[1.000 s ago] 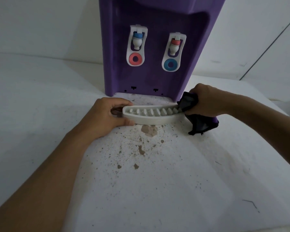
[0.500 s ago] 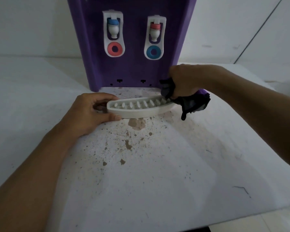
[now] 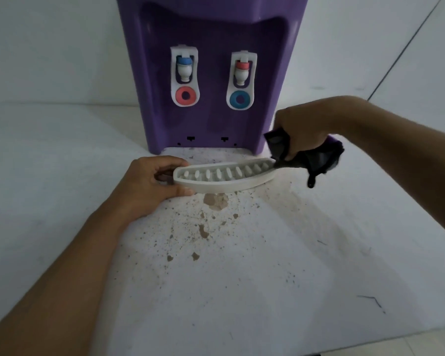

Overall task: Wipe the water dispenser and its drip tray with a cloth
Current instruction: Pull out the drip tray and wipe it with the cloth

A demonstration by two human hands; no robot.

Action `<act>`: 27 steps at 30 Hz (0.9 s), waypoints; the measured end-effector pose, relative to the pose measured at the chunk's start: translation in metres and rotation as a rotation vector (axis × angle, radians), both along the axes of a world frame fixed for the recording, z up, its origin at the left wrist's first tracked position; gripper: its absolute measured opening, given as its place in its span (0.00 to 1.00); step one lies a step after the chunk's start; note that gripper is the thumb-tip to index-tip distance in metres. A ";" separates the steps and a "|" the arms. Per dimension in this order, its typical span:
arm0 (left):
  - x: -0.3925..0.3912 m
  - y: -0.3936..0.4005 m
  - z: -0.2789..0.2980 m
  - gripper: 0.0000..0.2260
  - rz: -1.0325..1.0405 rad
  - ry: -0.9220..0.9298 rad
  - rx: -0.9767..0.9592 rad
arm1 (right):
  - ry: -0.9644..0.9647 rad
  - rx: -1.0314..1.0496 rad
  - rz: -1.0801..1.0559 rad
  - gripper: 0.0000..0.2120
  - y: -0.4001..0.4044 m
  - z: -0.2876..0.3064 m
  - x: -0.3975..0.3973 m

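Note:
A purple water dispenser with two white taps stands at the back of a white surface. Its white slotted drip tray is off the dispenser and lies in front of it. My left hand grips the tray's left end, thumb on the front wall. My right hand holds a bunched dark cloth at the tray's right end. A corner of the cloth touches the tray's right tip.
Brown dirt specks and patches lie scattered over the white surface in front of the tray. The surface's front edge runs along the lower right. White walls stand behind the dispenser.
My right hand with the cloth has lifted slightly off the tray's right end. The left hand keeps its grip on the tray. The camera view shifted.

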State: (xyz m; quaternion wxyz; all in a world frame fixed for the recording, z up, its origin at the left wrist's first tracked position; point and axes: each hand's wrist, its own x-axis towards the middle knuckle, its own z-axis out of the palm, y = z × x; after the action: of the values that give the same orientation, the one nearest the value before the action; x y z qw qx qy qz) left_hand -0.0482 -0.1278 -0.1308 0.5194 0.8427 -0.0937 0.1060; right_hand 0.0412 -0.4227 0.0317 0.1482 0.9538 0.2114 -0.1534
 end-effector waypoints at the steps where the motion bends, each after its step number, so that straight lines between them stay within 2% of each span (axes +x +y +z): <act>1: 0.000 0.000 -0.001 0.26 0.002 -0.005 -0.001 | -0.002 0.027 -0.010 0.08 -0.006 0.005 0.000; 6: -0.001 0.001 -0.001 0.26 -0.001 -0.049 -0.009 | -0.046 0.332 -0.103 0.06 -0.030 0.012 0.001; 12: -0.004 -0.003 0.002 0.25 -0.011 -0.147 0.007 | -0.059 0.467 -0.091 0.08 -0.031 -0.002 -0.001; 18: -0.004 -0.002 0.001 0.25 -0.008 -0.140 0.017 | -0.119 0.500 0.141 0.15 -0.015 -0.008 -0.008; 23: -0.004 -0.004 0.002 0.25 -0.005 -0.133 -0.006 | -0.023 0.533 0.298 0.09 0.015 -0.024 -0.017; 27: -0.004 -0.003 0.002 0.25 -0.002 -0.129 -0.017 | 0.088 0.641 0.316 0.12 0.048 -0.034 -0.023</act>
State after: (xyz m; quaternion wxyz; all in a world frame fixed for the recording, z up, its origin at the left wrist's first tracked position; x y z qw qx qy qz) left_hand -0.0526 -0.1310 -0.1292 0.5194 0.8296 -0.1272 0.1604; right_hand 0.0182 -0.3751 -0.0026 -0.1460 0.8998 0.3998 -0.0955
